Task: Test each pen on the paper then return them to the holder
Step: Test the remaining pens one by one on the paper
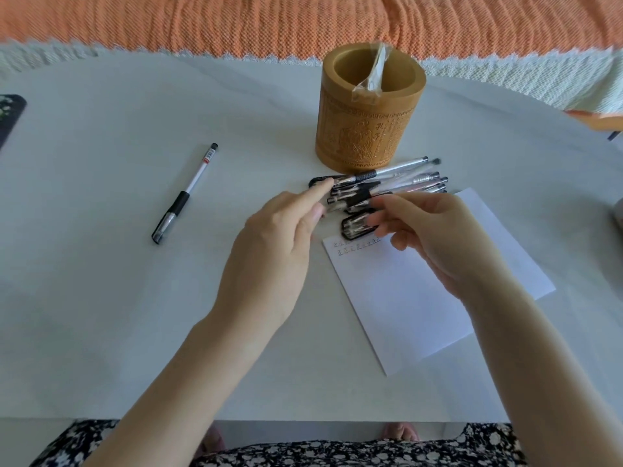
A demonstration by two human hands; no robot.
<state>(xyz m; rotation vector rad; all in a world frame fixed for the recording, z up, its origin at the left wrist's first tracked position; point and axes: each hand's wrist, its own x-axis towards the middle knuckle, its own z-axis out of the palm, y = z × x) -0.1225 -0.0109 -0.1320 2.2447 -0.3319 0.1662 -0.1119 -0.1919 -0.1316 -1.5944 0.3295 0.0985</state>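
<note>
Pens (397, 183), black-gripped with clear barrels, lie in a loose pile on the white table (101, 298), just in front of the carved, tan wooden holder (364, 129), the near side of the pile reaching the far edge of the paper (421, 298). The holder stands upright and contains only a crumpled clear plastic wrapper (372, 75). A single pen (185, 193), capped, lies well apart to the left. The person's left hand (273, 251) points its index finger to the pile's left end, the other fingers curled; the right hand (435, 230) hovers over the pile's near side with fingers bent. Motion blur makes it impossible to tell whether either hand grips a pen. Small written marks (357, 246) run along the paper's far-left corner. An orange blanket (236, 21) lies beyond the table.
</note>
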